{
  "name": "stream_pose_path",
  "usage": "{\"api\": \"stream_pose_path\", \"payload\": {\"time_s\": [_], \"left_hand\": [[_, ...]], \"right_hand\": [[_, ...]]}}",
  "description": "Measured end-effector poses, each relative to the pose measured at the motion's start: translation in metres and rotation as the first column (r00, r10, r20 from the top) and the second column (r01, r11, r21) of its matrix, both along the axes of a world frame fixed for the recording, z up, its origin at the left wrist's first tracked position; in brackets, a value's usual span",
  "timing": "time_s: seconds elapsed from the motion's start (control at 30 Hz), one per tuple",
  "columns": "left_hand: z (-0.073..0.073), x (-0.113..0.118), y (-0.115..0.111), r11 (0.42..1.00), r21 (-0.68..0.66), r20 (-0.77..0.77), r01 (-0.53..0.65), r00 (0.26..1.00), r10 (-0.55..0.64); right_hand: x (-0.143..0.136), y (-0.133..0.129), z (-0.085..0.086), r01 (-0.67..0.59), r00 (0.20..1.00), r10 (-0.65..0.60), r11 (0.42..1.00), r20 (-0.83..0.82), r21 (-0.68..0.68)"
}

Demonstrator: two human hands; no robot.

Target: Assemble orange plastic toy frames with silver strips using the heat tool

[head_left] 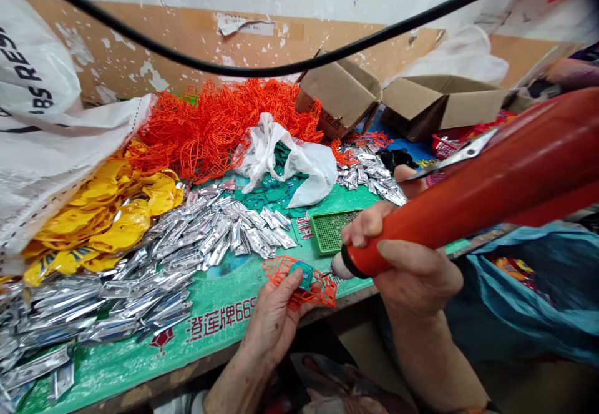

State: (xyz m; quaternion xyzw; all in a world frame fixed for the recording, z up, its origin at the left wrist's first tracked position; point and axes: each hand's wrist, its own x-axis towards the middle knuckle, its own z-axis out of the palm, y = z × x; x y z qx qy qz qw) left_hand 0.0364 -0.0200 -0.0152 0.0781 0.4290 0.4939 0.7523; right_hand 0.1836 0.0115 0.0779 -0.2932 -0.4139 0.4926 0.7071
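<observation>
My left hand (274,317) pinches an orange plastic lattice piece (279,266) with a small teal plastic part (306,274) on it, close to the table's front edge. Wrapped around the red barrel of an electric screwdriver (472,195) is my right hand (416,270). The tool points down and left, its tip at the right side of the orange piece; whether the bit touches a screw is too small to tell. Just behind the tip, a green basket tray (316,234) contains small metal bits, likely screws. My fingers partly cover the orange piece.
Silver metal strips (206,226) lie heaped across the left and middle. Behind are yellow parts (121,214), an orange lattice pile (206,127), a white bag (309,164) with teal parts, and cardboard boxes (416,102). A black cable (262,72) hangs across the top.
</observation>
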Motion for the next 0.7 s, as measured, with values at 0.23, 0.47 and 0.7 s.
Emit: {"api": "stream_pose_path", "payload": {"time_s": [0.23, 0.47, 0.7], "left_hand": [[0.000, -0.002, -0.001, 0.998, 0.055, 0.027, 0.031, 0.999, -0.032], [-0.004, -0.003, -0.002, 0.997, 0.068, 0.031, 0.036, 0.999, -0.038], [-0.001, -0.002, -0.002, 0.996, 0.079, 0.021, 0.048, 0.999, -0.050]], "right_hand": [[-0.016, -0.006, -0.012, -0.078, 0.997, 0.078, 0.997, -0.028, -0.014], [-0.019, -0.007, -0.015, -0.062, 0.998, 0.061, 0.998, -0.028, -0.030], [-0.019, -0.006, -0.019, -0.049, 0.998, 0.048, 0.998, -0.032, -0.030]]}}
